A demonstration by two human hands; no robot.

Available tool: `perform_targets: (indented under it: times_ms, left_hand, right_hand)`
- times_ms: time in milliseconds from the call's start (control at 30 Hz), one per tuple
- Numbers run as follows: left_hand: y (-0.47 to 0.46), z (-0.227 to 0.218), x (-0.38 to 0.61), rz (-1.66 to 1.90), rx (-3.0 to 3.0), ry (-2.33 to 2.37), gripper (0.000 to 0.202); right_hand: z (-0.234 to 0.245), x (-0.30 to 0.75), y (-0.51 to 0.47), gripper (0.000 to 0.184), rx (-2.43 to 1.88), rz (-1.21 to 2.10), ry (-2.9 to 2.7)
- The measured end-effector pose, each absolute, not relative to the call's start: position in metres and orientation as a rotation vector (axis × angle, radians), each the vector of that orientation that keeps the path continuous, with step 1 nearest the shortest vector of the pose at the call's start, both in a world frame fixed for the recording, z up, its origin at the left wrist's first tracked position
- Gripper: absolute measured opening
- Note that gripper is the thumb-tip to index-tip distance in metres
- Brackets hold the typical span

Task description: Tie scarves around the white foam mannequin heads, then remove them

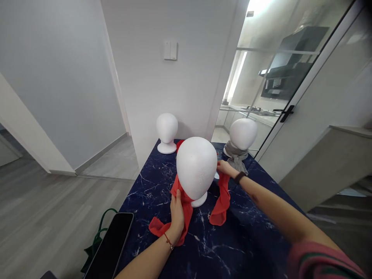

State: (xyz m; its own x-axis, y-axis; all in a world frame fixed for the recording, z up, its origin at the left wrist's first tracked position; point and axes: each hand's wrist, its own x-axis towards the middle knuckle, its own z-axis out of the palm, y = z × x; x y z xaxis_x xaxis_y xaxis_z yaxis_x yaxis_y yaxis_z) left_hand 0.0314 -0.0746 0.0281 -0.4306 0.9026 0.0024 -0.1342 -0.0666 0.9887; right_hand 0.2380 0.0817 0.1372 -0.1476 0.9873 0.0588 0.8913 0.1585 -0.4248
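Red scarf is at the neck of the ctr foam head, which stands upright on the dark blue marbled table; back of neck is hidden, so can't tell if cloth goes all the way round. R hand: fingers pinched on scarf just beside the head's R side, w/ that end hanging below, twisted, down to approx tabletop level. L hand: against the scarf at lower L of the head, thumb up; far fingers hidden, can't tell if it's clamped or just pressing. Other scarf end trails on table under/beside L hand. Wrists: red bracelet on L, dark band on R. Bkgd: bare foam head rear L, another foam head rear R w/ grey scarf round its neck. Blk phone at table's L edge, green bag just beside it.
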Motion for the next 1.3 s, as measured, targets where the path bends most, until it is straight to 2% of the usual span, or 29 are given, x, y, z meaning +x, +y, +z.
perform_targets:
  times_ms: [100, 267, 367, 500, 767, 900, 1000, 1133, 1233, 1300]
  left_hand:
    - [-0.072, 0.022, 0.031, 1.641, 0.873, 1.374, 0.051]
    - [-0.072, 0.022, 0.031, 1.614, 0.847, 1.401, 0.054]
    - [-0.073, 0.026, 0.033, 1.615, 0.802, 1.369, 0.057]
    - [-0.074, 0.026, 0.035, 1.624, 0.813, 1.320, 0.057]
    - [-0.073, 0.025, 0.034, 1.615, 0.897, 1.384, 0.056]
    - [-0.073, 0.027, 0.031, 1.565, 0.909, 1.409, 0.051]
    - [-0.071, 0.028, 0.028, 1.532, 0.916, 1.417, 0.046]
    - [-0.070, 0.031, 0.028, 1.556, 1.013, 1.428, 0.047]
    - [-0.075, 0.034, 0.031, 1.543, 1.103, 1.473, 0.048]
    - [-0.081, 0.036, 0.034, 1.517, 1.159, 1.526, 0.047]
  right_hand:
    - [0.119, 0.264, 0.039, 0.023, -1.768, 0.487, -2.108]
    - [0.085, 0.256, -0.043, 0.035, -1.407, 0.614, -2.014]
    - [0.056, 0.218, -0.073, 0.034, -1.357, 0.483, -2.133]
    - [0.026, 0.175, -0.088, 0.041, -1.557, 0.284, -2.194]
    - [0.024, 0.145, -0.106, 0.047, -1.852, -0.190, -2.250]
    - [0.021, 0.149, -0.101, 0.039, -1.825, -0.379, -2.370]
    - [0.021, 0.161, -0.095, 0.022, -1.742, -0.309, -2.343]
    - [0.027, 0.167, -0.090, 0.014, -1.599, -0.310, -2.237]
    - [0.031, 0.165, -0.088, 0.013, -1.401, -0.310, -2.166]
    - [0.031, 0.164, -0.087, 0.019, -1.298, -0.243, -2.116]
